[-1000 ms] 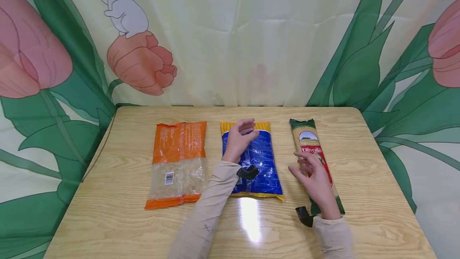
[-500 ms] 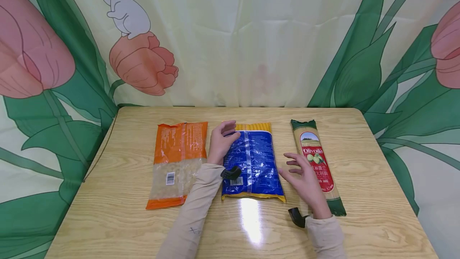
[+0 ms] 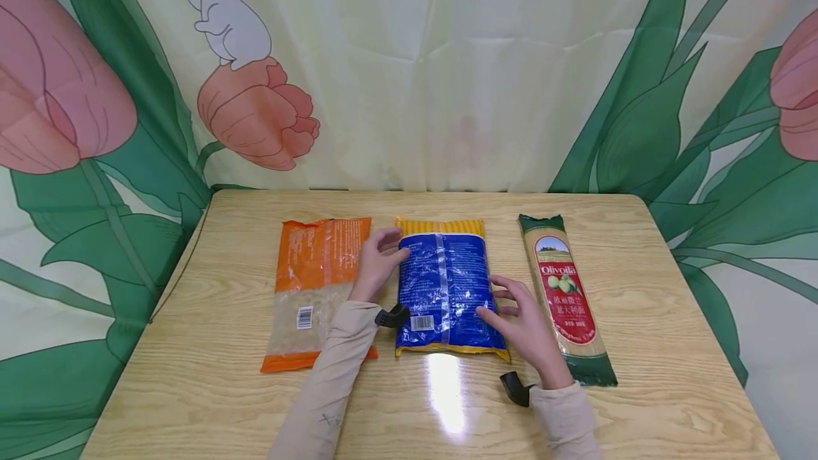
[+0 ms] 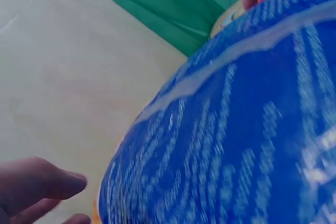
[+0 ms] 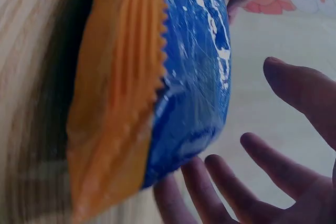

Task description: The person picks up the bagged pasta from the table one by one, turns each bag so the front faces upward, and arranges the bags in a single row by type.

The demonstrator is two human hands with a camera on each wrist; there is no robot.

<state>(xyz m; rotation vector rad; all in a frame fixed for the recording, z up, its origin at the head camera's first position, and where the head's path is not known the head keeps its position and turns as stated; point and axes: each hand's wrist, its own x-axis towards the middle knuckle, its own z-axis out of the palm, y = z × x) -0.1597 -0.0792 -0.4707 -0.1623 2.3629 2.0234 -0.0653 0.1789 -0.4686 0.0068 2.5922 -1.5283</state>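
A plump blue plastic bag (image 3: 450, 282) with yellow ends lies flat on the table, its printed back up; what it contains is hidden. At its upper left edge is my left hand (image 3: 375, 263), fingers loosely bent and the thumb (image 4: 50, 179) just beside the film. Along the lower right edge sits my right hand (image 3: 525, 324), its spread fingers (image 5: 226, 179) reaching low by the bag's side and the thumb over its corner. Whether the fingertips touch the film is hard to tell. Neither hand grips it.
An orange bag (image 3: 319, 254) with a clear window showing pale contents lies to the left, partly behind my left forearm. To the right lies a long green-ended pack of spaghetti (image 3: 565, 289). A printed curtain (image 3: 409, 91) hangs behind the wooden table (image 3: 192, 375).
My left hand has moved left off the blue bag to its left edge. The right hand has moved left from the spaghetti pack to the blue bag's right side. The bags stay put.
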